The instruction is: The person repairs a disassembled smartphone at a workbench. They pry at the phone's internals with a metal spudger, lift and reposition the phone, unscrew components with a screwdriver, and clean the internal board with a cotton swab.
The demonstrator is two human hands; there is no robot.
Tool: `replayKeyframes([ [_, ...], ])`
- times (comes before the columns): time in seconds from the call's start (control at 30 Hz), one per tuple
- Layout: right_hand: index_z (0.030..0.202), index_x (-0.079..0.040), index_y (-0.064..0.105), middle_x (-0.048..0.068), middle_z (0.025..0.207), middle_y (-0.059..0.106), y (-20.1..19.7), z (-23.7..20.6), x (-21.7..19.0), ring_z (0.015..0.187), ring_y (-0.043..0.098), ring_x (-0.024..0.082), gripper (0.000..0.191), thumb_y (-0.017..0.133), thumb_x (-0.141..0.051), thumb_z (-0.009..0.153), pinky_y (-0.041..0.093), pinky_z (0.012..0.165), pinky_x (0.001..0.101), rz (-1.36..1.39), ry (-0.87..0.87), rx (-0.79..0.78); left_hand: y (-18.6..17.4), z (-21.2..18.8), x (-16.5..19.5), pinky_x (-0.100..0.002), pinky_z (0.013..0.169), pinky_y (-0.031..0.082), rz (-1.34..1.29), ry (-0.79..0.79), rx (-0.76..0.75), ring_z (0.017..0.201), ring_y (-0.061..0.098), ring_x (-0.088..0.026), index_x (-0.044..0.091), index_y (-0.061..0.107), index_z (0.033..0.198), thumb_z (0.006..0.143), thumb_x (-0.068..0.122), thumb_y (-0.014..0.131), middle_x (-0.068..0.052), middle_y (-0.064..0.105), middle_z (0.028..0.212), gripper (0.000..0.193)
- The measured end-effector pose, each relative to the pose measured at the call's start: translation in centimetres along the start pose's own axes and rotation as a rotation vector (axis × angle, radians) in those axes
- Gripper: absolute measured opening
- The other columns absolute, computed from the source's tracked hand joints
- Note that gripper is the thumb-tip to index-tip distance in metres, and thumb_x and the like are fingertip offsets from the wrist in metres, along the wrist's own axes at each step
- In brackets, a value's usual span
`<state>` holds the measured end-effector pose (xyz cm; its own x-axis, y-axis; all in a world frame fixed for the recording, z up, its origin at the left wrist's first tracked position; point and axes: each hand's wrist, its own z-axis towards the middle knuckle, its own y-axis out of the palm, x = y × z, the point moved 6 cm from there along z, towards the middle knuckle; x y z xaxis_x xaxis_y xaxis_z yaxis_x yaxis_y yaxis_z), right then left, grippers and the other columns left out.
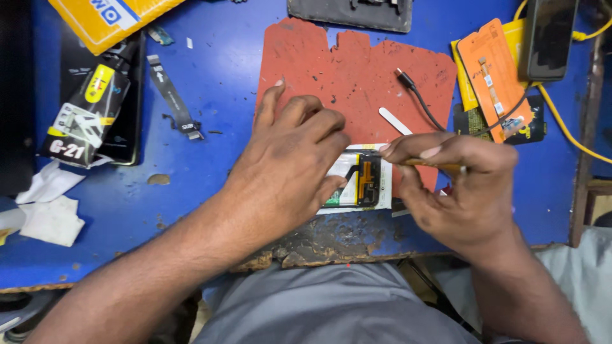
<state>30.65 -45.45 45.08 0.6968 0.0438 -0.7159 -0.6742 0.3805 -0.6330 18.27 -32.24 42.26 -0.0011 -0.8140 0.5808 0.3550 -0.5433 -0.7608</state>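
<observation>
An opened phone (pixel 364 181), its white battery and orange flex cable showing, lies on a worn red mat (pixel 357 70) near the front of the blue table (pixel 210 70). My left hand (pixel 287 165) presses down on the phone's left half and covers most of it. My right hand (pixel 459 185) pinches a thin yellow-handled tool (pixel 433 164), whose tip reaches the phone's upper right part. A white plastic pry stick (pixel 394 120) rests on the mat just above my right hand.
A black cable plug (pixel 408 81) lies on the mat. At the right are an orange phone panel (pixel 494 73), a dark phone (pixel 548 38) and a yellow cable (pixel 567 130). At the left sit a glue tube (pixel 89 114), a flex strip (pixel 172 99), white tissues (pixel 51 210) and a yellow box (pixel 108 19).
</observation>
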Motion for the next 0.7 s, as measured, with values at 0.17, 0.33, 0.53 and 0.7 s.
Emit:
replayKeyframes([
  [0.17, 0.111, -0.002, 0.033, 0.021, 0.103, 0.072, 0.66, -0.29, 0.33, 0.100, 0.078, 0.026, 0.043, 0.068, 0.016, 0.093, 0.064, 0.090, 0.0360, -0.079, -0.041, -0.039, 0.47, 0.15, -0.20, -0.066, 0.115, 0.027, 0.002, -0.008, -0.031, 0.120, 0.053, -0.031, 0.004, 0.074, 0.101, 0.072, 0.024, 0.085, -0.008, 0.063, 0.116, 0.037],
  [0.33, 0.110, -0.002, 0.034, 0.020, 0.104, 0.072, 1.00, -0.09, 0.61, 0.102, 0.078, 0.026, 0.041, 0.068, 0.015, 0.094, 0.064, 0.088, 0.0331, -0.092, -0.057, -0.054, 0.47, 0.19, -0.39, -0.066, 0.114, 0.028, 0.012, -0.007, -0.032, 0.121, 0.053, -0.031, 0.003, 0.074, 0.102, 0.073, 0.025, 0.085, -0.009, 0.063, 0.116, 0.038],
  [0.53, 0.093, -0.004, 0.046, 0.014, 0.105, 0.076, 0.88, -0.07, 0.98, 0.095, 0.078, 0.020, 0.032, 0.074, 0.009, 0.087, 0.062, 0.079, 0.0282, -0.173, 0.088, -0.109, 0.43, 0.01, -0.58, -0.067, 0.114, 0.027, -0.010, -0.016, -0.030, 0.121, 0.053, -0.032, 0.004, 0.074, 0.102, 0.075, 0.025, 0.084, -0.008, 0.063, 0.116, 0.036],
  [0.7, 0.089, -0.004, 0.048, 0.012, 0.106, 0.077, 0.75, -0.01, 1.06, 0.094, 0.079, 0.019, 0.030, 0.075, 0.006, 0.085, 0.061, 0.076, 0.0265, -0.174, 0.123, -0.137, 0.38, 0.10, -0.60, -0.067, 0.114, 0.027, -0.004, -0.023, -0.035, 0.120, 0.053, -0.031, 0.004, 0.074, 0.102, 0.073, 0.025, 0.084, -0.008, 0.064, 0.116, 0.037],
])
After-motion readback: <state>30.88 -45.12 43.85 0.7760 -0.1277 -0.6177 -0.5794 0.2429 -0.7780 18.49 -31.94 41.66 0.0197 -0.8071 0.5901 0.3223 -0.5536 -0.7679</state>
